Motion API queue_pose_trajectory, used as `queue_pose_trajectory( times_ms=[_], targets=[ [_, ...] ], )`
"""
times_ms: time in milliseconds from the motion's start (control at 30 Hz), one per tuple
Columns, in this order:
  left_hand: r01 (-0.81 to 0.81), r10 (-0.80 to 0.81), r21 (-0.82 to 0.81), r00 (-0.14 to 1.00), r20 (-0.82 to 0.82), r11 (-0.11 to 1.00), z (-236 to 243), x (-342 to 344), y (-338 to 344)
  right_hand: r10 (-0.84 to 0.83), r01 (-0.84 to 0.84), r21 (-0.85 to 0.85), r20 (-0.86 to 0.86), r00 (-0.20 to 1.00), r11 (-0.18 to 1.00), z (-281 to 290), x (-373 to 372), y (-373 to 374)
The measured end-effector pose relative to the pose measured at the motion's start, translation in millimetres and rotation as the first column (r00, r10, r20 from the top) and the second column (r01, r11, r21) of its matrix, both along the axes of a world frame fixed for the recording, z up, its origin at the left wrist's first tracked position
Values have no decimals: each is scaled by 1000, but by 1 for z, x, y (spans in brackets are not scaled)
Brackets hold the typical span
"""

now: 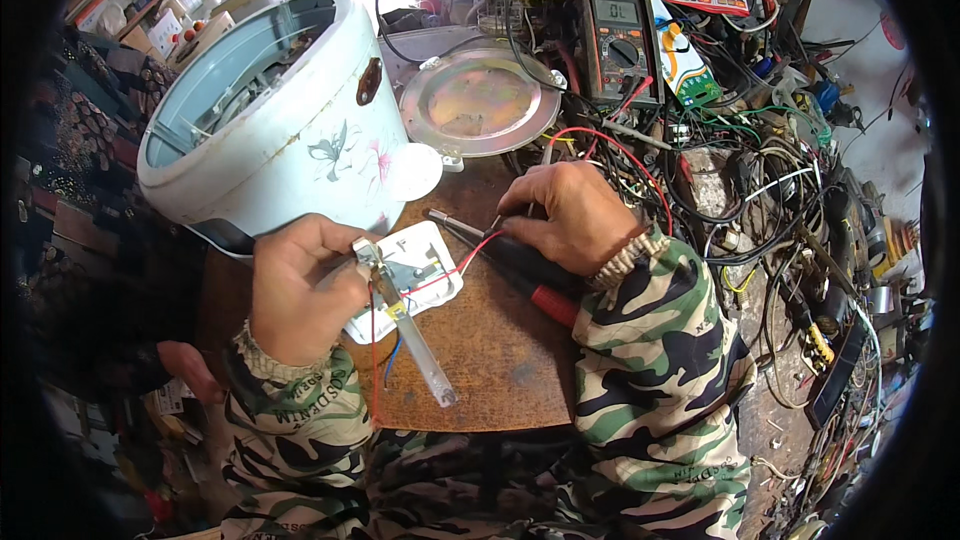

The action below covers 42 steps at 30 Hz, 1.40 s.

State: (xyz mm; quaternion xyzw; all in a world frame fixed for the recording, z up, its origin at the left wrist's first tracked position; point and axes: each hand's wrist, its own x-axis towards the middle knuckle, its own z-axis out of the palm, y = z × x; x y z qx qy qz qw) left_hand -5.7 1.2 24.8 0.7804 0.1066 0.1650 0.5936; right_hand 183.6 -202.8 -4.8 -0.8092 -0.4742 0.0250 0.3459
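Observation:
My left hand (305,285) is closed round a metal lever strip (425,360) and the edge of a white plastic switch panel (440,290), held tilted over the wooden table. Thin red and white wires (470,258) run from the panel to my right hand (575,215), whose thumb and forefinger pinch near their ends. A slim grey piece with a red lead (635,165) rises behind those fingers; its grip is partly hidden. Under the right hand lies a tool with a metal shaft (455,225), a black handle and a red end. A blue wire (392,360) hangs below the panel.
A pale blue rice cooker body (290,140) stands at the left. Behind are a round metal plate (475,100) and a multimeter (620,45). Tangled cables (770,180) crowd the right side. Another person's hand (190,370) shows at the lower left; someone sits far back.

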Motion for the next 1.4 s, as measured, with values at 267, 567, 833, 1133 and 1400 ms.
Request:
queue_pose_trajectory(
  times_ms=[267, 567, 833, 1133, 1400],
  targets=[
    [-7, 7, -13, 1000, 7, 1000, 4, 0, -4, 29, -4, -328, 72, 997, 945, 14, -22, 0],
    [2, 0, -39, 998, 58, 999, 4, -1, -3, -159, 156, -217, 4, 987, 964, 20, -8, -13],
    [-21, 22, -42, 1000, 20, 999, -1, 3, -5, -282, 346, -166, 321, 904, 923, 15, -4, -22],
    [-3, 3, -18, 1000, 17, 1000, -5, 5, -6, 43, 28, -383, 175, 984, 923, 8, -18, -18],
    [8, -7, -21, 999, 32, 1000, -10, 7, -3, 78, -18, -339, 166, 983, 941, 1, -22, -11]
  ],
)
